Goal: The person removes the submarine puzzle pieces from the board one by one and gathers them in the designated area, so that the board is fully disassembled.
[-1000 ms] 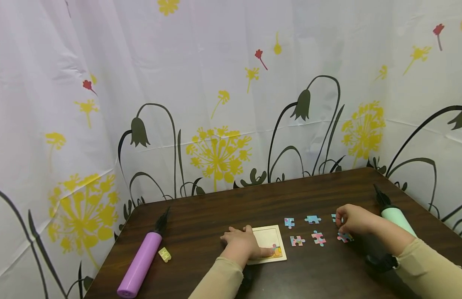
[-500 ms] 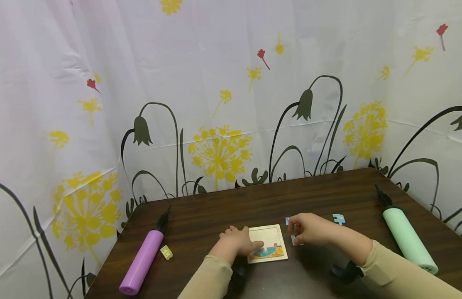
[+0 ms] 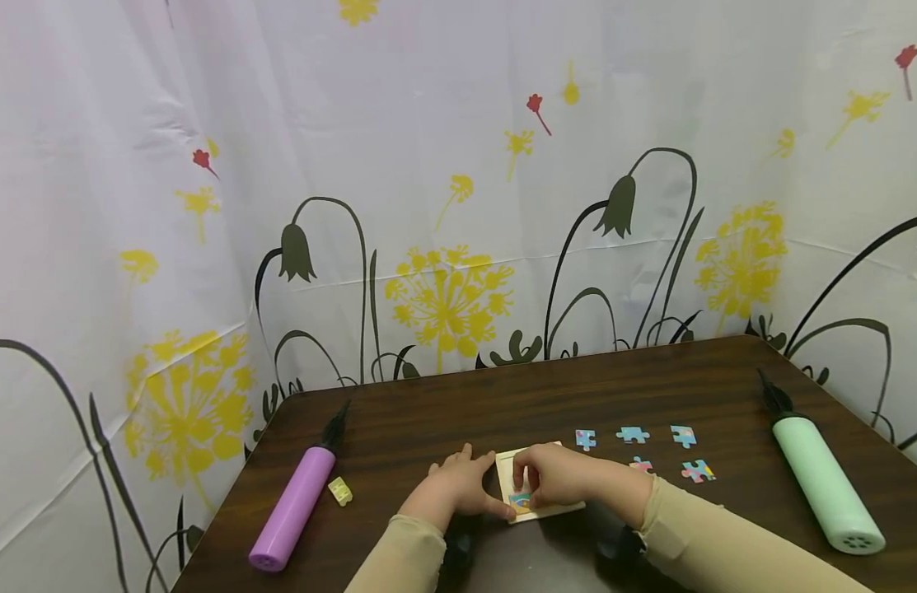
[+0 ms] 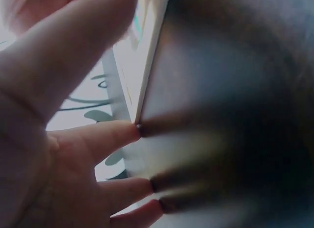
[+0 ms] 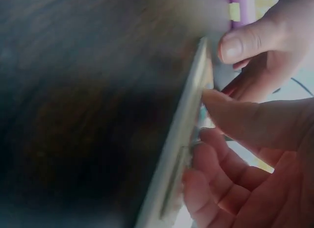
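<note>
A pale square wooden puzzle tray (image 3: 552,512) lies on the dark table, with blue and orange picture parts along its near side. My left hand (image 3: 461,486) is spread at the tray's left side, thumb by its near left corner. The left wrist view shows its index fingertip (image 4: 133,131) right at the tray's corner. My right hand (image 3: 565,476) is over the tray, thumb and fingers pinching a small jigsaw piece mostly hidden by them. Several loose jigsaw pieces lie to the right, including a blue one (image 3: 633,435) and a pink and blue one (image 3: 698,470).
A purple hand pump (image 3: 293,511) with a black nozzle lies at the left, beside a small pale yellow block (image 3: 340,491). Toward the right edge is a mint green pump (image 3: 827,486). A flower-printed curtain (image 3: 443,165) hangs behind the table (image 3: 428,403).
My right hand has moved left from the loose pieces to over the tray. My left thumb has drawn back from the tray's picture to its near left corner.
</note>
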Demonstrator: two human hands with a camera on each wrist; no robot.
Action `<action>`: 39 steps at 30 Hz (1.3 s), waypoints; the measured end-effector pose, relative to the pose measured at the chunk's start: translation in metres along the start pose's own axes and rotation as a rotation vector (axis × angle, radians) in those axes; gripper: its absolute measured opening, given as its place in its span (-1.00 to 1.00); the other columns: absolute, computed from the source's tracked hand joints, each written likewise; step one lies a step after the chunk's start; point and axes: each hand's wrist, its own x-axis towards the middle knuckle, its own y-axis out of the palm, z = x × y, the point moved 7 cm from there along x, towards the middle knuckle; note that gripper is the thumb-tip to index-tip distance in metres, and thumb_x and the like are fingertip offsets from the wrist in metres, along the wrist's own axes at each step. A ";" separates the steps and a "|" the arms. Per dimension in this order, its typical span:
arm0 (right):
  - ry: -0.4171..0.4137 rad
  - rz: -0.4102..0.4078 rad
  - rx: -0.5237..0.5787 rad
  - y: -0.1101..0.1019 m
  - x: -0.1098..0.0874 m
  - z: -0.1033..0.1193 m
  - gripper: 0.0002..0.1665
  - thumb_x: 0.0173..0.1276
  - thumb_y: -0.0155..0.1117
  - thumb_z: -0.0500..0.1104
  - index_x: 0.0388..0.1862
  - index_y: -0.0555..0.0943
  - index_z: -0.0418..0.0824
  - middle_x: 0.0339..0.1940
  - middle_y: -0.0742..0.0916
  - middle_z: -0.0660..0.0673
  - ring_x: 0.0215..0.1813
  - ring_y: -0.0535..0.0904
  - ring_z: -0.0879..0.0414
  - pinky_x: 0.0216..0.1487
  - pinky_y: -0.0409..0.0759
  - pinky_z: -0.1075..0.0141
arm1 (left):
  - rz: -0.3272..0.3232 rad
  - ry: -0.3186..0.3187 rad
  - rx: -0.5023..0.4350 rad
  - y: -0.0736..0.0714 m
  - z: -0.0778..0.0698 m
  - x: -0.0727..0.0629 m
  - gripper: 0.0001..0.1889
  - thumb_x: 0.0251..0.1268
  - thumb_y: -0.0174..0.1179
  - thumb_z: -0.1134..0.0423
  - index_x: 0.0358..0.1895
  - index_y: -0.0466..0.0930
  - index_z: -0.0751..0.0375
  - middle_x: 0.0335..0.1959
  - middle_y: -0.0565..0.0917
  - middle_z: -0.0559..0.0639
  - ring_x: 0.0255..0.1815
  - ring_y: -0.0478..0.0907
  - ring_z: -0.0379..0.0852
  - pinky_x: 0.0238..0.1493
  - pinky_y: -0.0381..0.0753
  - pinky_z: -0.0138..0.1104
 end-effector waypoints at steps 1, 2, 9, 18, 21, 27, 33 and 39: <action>0.002 0.000 0.010 0.001 0.001 -0.001 -0.69 0.05 0.49 -0.43 -0.33 0.58 -0.13 -0.56 0.59 0.06 -0.55 0.43 0.27 -0.52 0.41 0.38 | -0.006 -0.003 0.001 0.001 -0.001 0.000 0.00 -0.07 0.50 -0.24 0.47 0.34 0.12 0.47 0.18 0.41 0.46 0.11 0.38 0.31 0.04 0.33; 0.002 0.000 0.022 0.001 0.001 -0.002 -0.68 0.05 0.49 -0.43 -0.32 0.58 -0.14 -0.56 0.59 0.05 -0.56 0.43 0.26 -0.53 0.41 0.39 | -0.012 -0.007 0.004 0.002 -0.002 0.000 0.02 -0.09 0.51 -0.23 0.47 0.33 0.12 0.47 0.18 0.41 0.46 0.10 0.37 0.32 0.03 0.32; -0.027 -0.011 0.056 0.004 -0.001 -0.004 -0.64 0.07 0.51 -0.41 -0.25 0.55 -0.13 -0.55 0.58 0.06 -0.52 0.45 0.28 -0.46 0.45 0.37 | -0.031 -0.021 0.002 0.003 -0.004 0.000 0.03 -0.13 0.55 -0.18 0.46 0.34 0.14 0.46 0.18 0.43 0.46 0.10 0.39 0.32 0.05 0.30; 0.027 -0.049 0.046 0.009 -0.002 -0.006 -0.58 0.04 0.58 -0.30 -0.20 0.53 -0.11 -0.55 0.57 0.03 -0.52 0.43 0.22 -0.48 0.41 0.32 | -0.030 -0.011 -0.008 0.004 -0.004 0.001 0.03 -0.12 0.56 -0.16 0.48 0.32 0.14 0.46 0.16 0.46 0.45 0.09 0.43 0.31 0.07 0.30; 0.046 -0.064 0.061 0.009 -0.001 -0.006 -0.55 0.01 0.59 -0.34 -0.23 0.51 -0.11 -0.54 0.57 0.01 -0.51 0.43 0.19 -0.48 0.40 0.31 | -0.033 -0.011 -0.006 0.004 -0.004 0.001 0.03 -0.13 0.56 -0.16 0.47 0.32 0.14 0.46 0.17 0.46 0.45 0.09 0.43 0.30 0.07 0.31; 0.048 -0.095 0.095 0.008 -0.001 -0.004 -0.50 -0.04 0.60 -0.39 -0.25 0.47 -0.12 -0.51 0.58 0.00 -0.48 0.44 0.17 -0.45 0.41 0.29 | -0.028 -0.018 0.001 0.006 -0.003 0.004 0.03 -0.12 0.55 -0.17 0.47 0.32 0.13 0.46 0.16 0.45 0.45 0.09 0.42 0.30 0.08 0.30; 0.023 -0.128 0.141 0.004 -0.002 -0.005 -0.55 0.00 0.55 -0.41 -0.26 0.47 -0.15 -0.45 0.57 -0.01 -0.48 0.44 0.18 -0.47 0.42 0.33 | -0.029 -0.023 0.013 0.005 -0.003 0.003 0.03 -0.12 0.55 -0.18 0.47 0.33 0.13 0.46 0.17 0.45 0.45 0.10 0.41 0.30 0.10 0.29; 0.024 -0.118 0.217 0.004 -0.004 -0.006 -0.64 0.08 0.47 -0.42 -0.28 0.49 -0.17 -0.56 0.57 0.04 -0.53 0.43 0.22 -0.51 0.38 0.37 | -0.026 -0.021 0.011 0.004 -0.004 0.002 0.03 -0.11 0.54 -0.18 0.48 0.32 0.13 0.46 0.17 0.45 0.46 0.09 0.40 0.31 0.09 0.29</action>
